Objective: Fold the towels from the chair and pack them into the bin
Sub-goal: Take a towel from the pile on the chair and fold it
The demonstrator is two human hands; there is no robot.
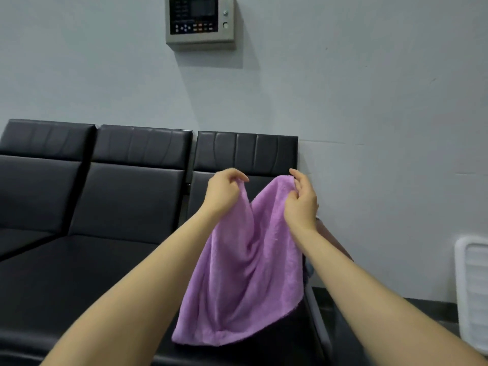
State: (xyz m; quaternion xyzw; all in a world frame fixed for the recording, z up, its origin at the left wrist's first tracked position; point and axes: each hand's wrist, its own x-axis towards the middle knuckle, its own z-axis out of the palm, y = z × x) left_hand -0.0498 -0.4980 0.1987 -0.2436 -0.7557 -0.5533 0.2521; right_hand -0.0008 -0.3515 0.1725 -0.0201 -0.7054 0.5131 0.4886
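A pale wall (369,88) is filling the upper half of the view, and a grey control panel (200,21) with a dark screen and small buttons is hanging on it near the top. Below it, a row of black padded chairs (126,196) is running from the left edge to the middle, three backrests side by side, with the rightmost seat ending just beside a stretch of bare wall. At the far right edge a white slatted bin (472,294) is standing on the floor, cut off by the frame, and what is inside it cannot be told. Between the last chair and the bin, open floor and wall are leaving room to move. A purple towel (245,273) is hanging in the air in front of the rightmost chair, sagging in a deep fold between its two raised upper corners, with its lower edge drooping close over the front of the seat. Something darker is peeking out behind the towel's right edge, too hidden to identify. The left hand (224,192) is pinching the towel's left upper corner, fingers curled round the cloth. The right hand (301,204) is gripping the right upper corner, thumb and fingers closed on the fabric with the index finger lifted. The two hands are held apart at about the same height, both forearms reaching in from the bottom of the frame
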